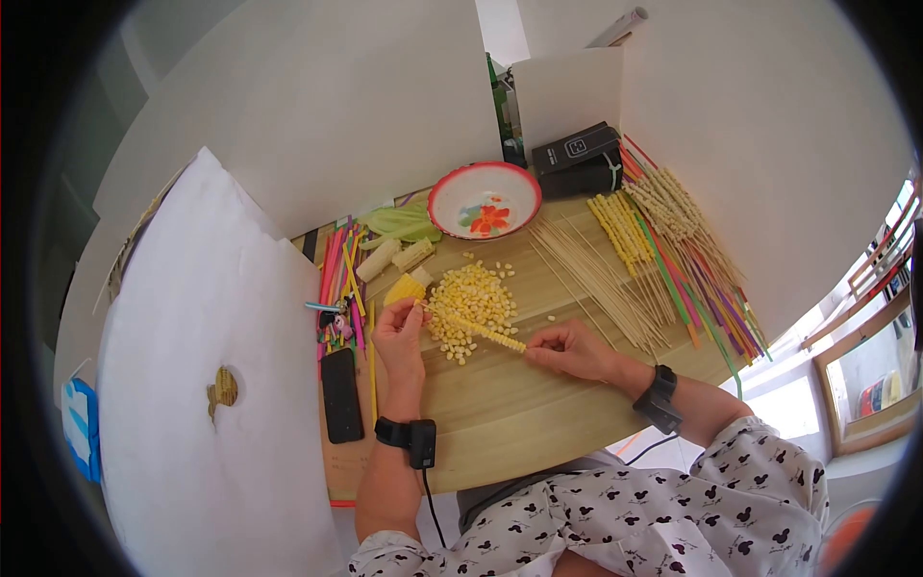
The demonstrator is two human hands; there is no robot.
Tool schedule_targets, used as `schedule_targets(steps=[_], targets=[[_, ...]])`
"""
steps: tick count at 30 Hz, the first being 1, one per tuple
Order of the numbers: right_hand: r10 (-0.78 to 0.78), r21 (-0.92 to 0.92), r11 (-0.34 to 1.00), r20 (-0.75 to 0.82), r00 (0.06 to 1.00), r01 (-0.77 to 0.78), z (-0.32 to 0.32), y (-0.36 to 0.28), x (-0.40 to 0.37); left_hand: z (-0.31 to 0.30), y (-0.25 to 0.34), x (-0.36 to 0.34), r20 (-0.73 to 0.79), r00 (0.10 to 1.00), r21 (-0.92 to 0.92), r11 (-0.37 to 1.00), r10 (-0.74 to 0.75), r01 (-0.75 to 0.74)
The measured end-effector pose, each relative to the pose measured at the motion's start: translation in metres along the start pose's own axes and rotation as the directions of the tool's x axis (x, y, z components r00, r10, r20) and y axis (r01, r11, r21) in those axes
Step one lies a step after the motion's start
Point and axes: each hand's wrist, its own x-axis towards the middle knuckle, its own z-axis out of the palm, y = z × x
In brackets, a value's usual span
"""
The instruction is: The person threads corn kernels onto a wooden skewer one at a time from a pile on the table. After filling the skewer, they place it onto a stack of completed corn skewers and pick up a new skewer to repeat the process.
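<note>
A skewer strung with corn kernels (486, 332) stretches between my two hands, above the table. My left hand (399, 332) has its fingers closed at the skewer's left end, beside a pile of loose yellow kernels (473, 293). At the other end, my right hand (569, 350) pinches the skewer. A piece of corn cob with kernels (408, 288) lies just behind my left hand. Two stripped cobs (378, 259) rest behind that piece.
An enamel bowl (443, 213) stands at the back. Bare sticks (596, 274) lie to the right, near kernel-covered skewers (625, 234) and coloured straws (707, 303). At the left are a black phone (341, 396), more straws and green husks (402, 223). White panels surround the table (481, 423).
</note>
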Motion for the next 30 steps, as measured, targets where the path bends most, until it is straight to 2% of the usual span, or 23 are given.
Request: schedule_targets(steps=[18, 30], targets=[[-0.021, -0.072, 0.997, 0.002, 1.0, 0.021, 0.0005, -0.001, -0.0014, 0.0003, -0.0076, 0.0013, 0.017, 0.993, 0.05, 0.992, 0.114, -0.115], [-0.024, -0.067, 0.997, -0.003, 1.0, 0.024, -0.0001, 0.0003, -0.0013, 0.002, -0.0012, -0.0011, 0.014, 0.995, 0.069, 0.992, 0.103, -0.104]])
